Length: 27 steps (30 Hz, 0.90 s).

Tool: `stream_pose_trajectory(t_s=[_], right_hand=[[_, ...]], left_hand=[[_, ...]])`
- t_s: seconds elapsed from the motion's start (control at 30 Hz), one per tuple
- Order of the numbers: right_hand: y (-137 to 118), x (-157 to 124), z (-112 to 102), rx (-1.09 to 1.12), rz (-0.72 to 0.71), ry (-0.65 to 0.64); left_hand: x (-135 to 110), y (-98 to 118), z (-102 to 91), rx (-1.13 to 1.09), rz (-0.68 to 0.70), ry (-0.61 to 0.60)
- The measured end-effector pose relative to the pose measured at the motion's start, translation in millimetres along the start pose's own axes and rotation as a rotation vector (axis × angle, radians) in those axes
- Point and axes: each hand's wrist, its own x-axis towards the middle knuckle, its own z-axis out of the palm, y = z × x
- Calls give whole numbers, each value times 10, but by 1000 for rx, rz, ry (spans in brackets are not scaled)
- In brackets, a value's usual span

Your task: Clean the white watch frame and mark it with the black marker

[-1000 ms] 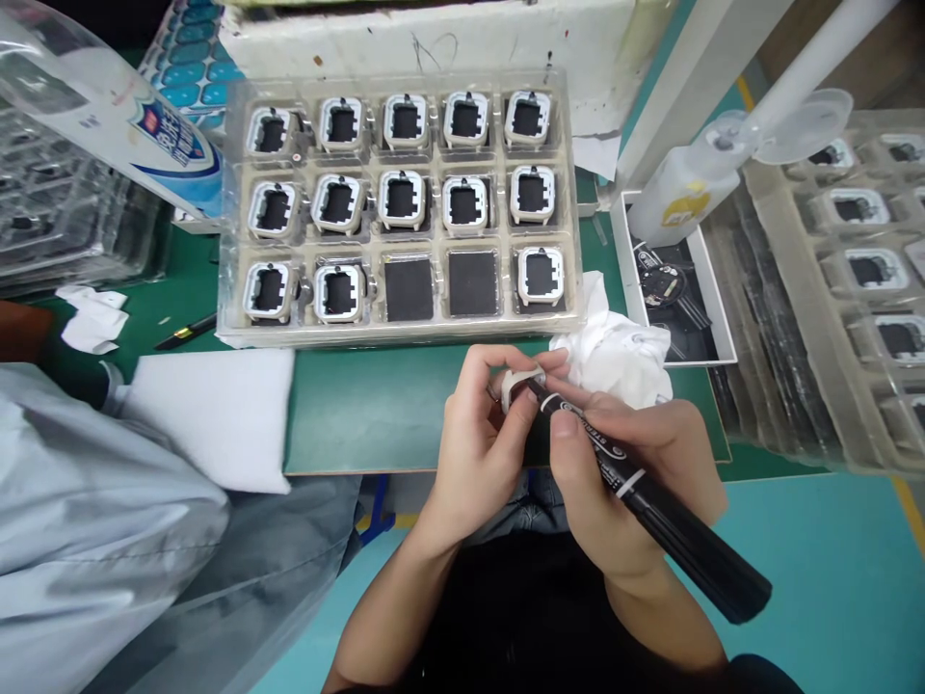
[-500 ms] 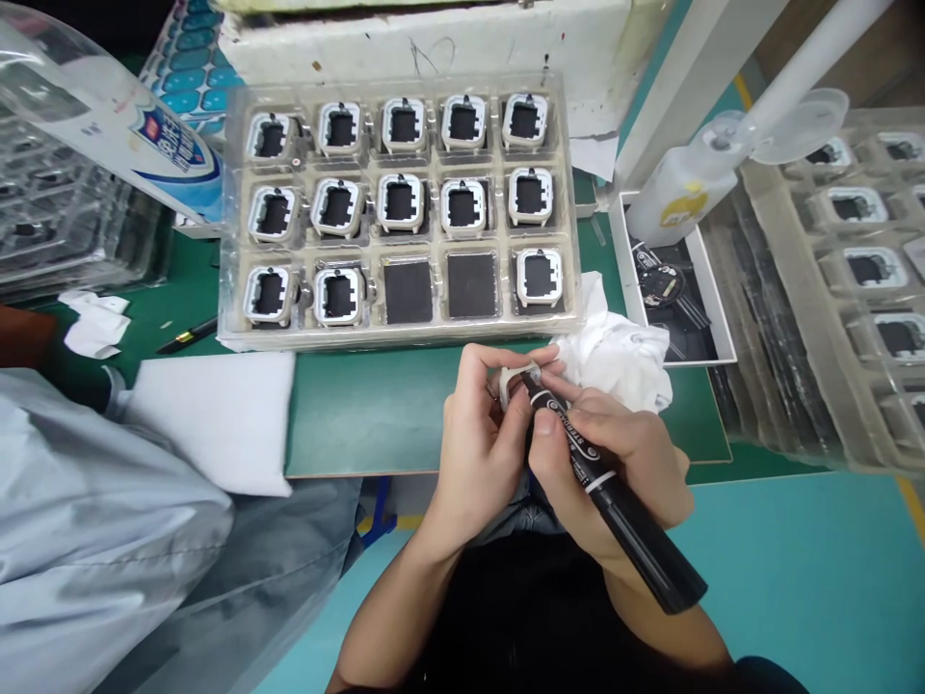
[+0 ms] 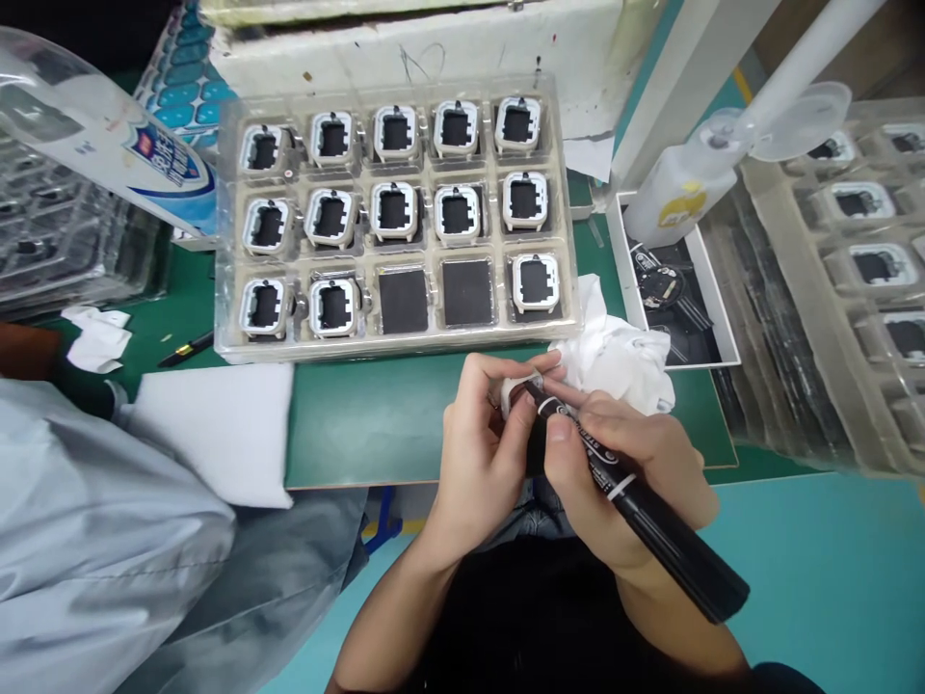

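Observation:
My left hand point(image 3: 481, 448) pinches a small white square frame part point(image 3: 512, 390) between thumb and fingers, just above the near edge of the green mat point(image 3: 368, 419). My right hand point(image 3: 625, 467) grips a black marker pen point(image 3: 636, 501), and the pen's tip rests on the white part. Behind my hands lies a clear plastic tray point(image 3: 394, 226) that holds several of the same white frames in its pockets; two pockets in its near row show only black squares. A crumpled white cloth point(image 3: 618, 357) lies just right of my fingers.
A white foam pad point(image 3: 209, 424) lies left on the mat. A white squeeze bottle point(image 3: 675, 188) stands at the right by a shallow white box point(image 3: 679, 289). More clear trays point(image 3: 853, 260) are stacked far right. Another person's grey sleeve point(image 3: 93, 540) fills the lower left.
My hands stay together on the white part while the marker shifts slightly back and forth along it. The view has tilted a little, so the tray sits lower in the picture.

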Motion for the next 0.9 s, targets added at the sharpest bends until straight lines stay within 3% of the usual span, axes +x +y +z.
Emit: stream_pose_trajectory(t_s=[0.13,0.27,0.43,0.7,0.9], right_hand=[[8,-44,-20,83,50,-37],[44,-112,-163,247,150,35],[31,-137,-353,216,180,55],[11,-166,-99,221,187,-62],[62,-159,-167,283,215,-107]], left_hand=[[11,15,20,-110,-58,26],[42,26,41,-205,-114,56],[57,33,40,-256,-129,47],[40,-13,-7,-202,-144,37],[68,5,17,-242,-160,35]])
